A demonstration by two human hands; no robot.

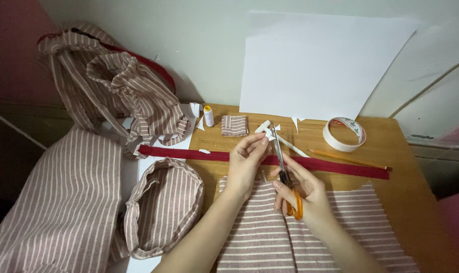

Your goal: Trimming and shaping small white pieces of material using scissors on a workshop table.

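One scissors (286, 174) clamped in the right hand (302, 194)'s grip; left hand (245, 162) pinches one striped cloth (310, 232).

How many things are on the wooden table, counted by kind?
Scissors: 1
Tape roll: 1
Thread spool: 1
Pencil: 1
Red zipper strip: 1
Folded striped patch: 1
Large striped cloth: 1
White paper sheet: 1
Total: 8
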